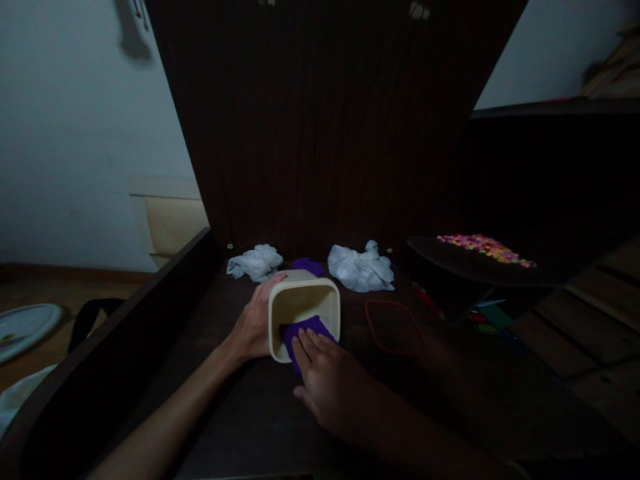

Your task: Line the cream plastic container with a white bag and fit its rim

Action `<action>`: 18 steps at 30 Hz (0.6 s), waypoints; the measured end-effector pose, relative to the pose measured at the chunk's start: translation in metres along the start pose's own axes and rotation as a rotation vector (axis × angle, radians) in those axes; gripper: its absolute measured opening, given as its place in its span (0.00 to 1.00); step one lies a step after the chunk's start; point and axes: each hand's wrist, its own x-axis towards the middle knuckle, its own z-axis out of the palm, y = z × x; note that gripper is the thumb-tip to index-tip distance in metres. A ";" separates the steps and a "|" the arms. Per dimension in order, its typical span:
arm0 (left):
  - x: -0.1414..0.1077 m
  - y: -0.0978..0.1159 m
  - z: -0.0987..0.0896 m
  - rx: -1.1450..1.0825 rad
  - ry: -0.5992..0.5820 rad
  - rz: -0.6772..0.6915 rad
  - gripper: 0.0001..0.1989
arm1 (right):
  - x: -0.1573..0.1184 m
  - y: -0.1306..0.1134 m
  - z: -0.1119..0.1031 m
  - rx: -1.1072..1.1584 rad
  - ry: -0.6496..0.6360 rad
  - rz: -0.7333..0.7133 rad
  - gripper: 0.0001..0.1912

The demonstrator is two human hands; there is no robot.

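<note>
A cream-coloured plastic container (306, 300) lies tipped on its side, its rounded square mouth facing me. My left hand (254, 325) is closed around its left side, with part of the fingers hidden behind it. Inside the mouth, my right hand (333, 383) presses a purple cloth (289, 339) against the lower inner wall. Its fingers lie over the cloth, fairly straight and close together. To the right, a flat lid or frame with an orange-red edge (369, 321) rests on the dark surface.
Behind the container sit two knotted whitish plastic bags, one left (256, 263) and one right (361, 268), with more purple material (309, 267) between them. A dark corner shelf (450, 260) at right bears small colourful pieces (487, 248). A raised board (120, 340) edges the left.
</note>
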 end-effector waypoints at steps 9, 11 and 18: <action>0.001 0.000 -0.005 0.069 -0.005 -0.026 0.53 | 0.016 0.006 0.016 -0.149 0.128 -0.004 0.26; 0.001 -0.002 -0.005 0.071 0.000 -0.018 0.54 | 0.017 0.007 0.012 -0.154 0.119 -0.017 0.27; -0.001 -0.006 -0.004 0.076 0.023 -0.001 0.54 | 0.023 0.012 0.014 -0.158 0.134 -0.030 0.29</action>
